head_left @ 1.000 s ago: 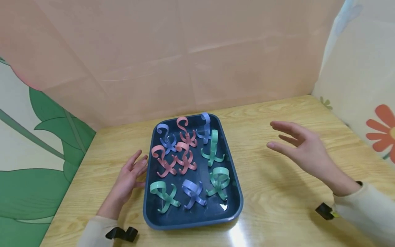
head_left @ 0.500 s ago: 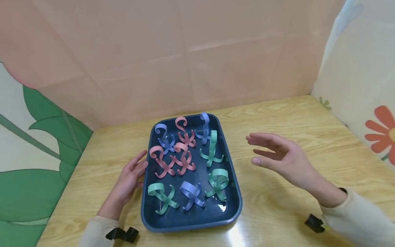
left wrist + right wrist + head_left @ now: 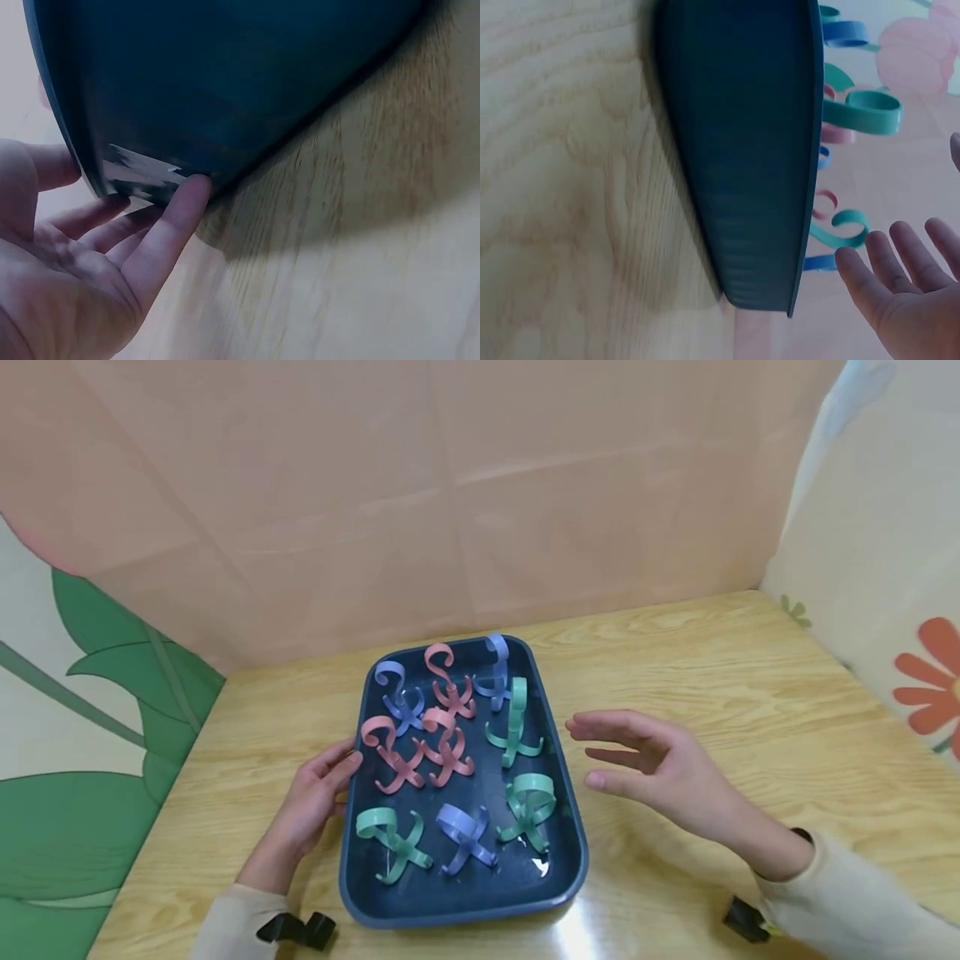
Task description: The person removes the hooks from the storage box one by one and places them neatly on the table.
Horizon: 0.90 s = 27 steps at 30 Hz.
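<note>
A dark blue tray [image 3: 465, 906] sits on the table, holding several plastic four-claw hooks: pink hooks [image 3: 450, 758], blue hooks [image 3: 467, 839] and green hooks [image 3: 530, 810]. Each has a curled top above spread prongs. At the tray's left side, my left hand [image 3: 311, 797] touches the outer wall and rim with fairly straight fingers; the left wrist view shows fingertips [image 3: 196, 187] against the wall. My right hand [image 3: 667, 768] hovers to the right of the tray, fingers spread and holding nothing, a small gap from the rim. In the right wrist view, curled hook tops rise above the tray's edge [image 3: 810, 150].
The wooden table [image 3: 720, 660] extends on both sides of the tray. A pinkish backdrop [image 3: 450, 510] stands behind it, with a green leaf-printed panel [image 3: 97, 710] to the left and a flower-printed panel [image 3: 862, 568] to the right.
My right hand has moved left and somewhat nearer, toward the tray. My left hand has come from beside the tray to touching its left edge. The tray has shifted only very slightly in view.
</note>
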Each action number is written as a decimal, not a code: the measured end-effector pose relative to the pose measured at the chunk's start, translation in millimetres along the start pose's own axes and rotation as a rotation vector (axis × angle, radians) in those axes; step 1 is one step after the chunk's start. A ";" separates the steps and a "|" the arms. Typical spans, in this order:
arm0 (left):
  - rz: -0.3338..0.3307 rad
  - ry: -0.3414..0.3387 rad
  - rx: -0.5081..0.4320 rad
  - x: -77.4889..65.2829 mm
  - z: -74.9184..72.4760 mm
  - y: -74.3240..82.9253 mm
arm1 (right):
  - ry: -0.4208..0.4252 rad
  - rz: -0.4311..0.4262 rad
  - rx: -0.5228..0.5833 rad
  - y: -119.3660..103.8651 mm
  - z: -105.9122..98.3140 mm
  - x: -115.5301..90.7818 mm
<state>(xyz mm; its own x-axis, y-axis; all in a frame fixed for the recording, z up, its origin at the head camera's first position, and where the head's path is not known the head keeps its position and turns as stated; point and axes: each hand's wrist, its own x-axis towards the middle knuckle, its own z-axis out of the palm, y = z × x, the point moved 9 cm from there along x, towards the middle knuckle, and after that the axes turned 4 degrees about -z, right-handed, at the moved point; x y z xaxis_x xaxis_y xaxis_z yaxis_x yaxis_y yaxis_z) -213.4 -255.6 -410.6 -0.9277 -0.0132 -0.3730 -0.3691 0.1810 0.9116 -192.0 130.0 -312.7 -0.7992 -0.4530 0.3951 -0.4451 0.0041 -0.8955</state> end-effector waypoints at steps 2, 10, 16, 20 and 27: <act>0.006 -0.009 0.002 -0.3 0.5 0.4 | -0.011 0.006 0.012 0.2 4.5 0.1; 0.024 -0.014 0.009 -0.8 -0.5 1.6 | -0.042 0.060 0.039 3.0 17.5 2.2; 0.035 -0.033 0.019 0.5 2.5 4.4 | -0.059 0.074 0.056 5.1 25.1 2.9; 0.039 -0.033 0.022 -0.6 2.7 4.8 | -0.079 0.067 0.078 6.8 31.0 4.7; 0.044 -0.044 0.012 -1.6 3.1 3.2 | -0.103 0.094 0.153 14.4 38.2 5.4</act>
<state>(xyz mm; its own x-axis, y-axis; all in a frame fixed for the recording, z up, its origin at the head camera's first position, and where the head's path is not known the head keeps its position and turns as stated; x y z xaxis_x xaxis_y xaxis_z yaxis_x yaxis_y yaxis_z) -212.8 -252.0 -407.6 -0.9396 0.0388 -0.3400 -0.3269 0.1922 0.9253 -187.3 93.5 -331.3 -0.7855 -0.5455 0.2923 -0.2977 -0.0809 -0.9512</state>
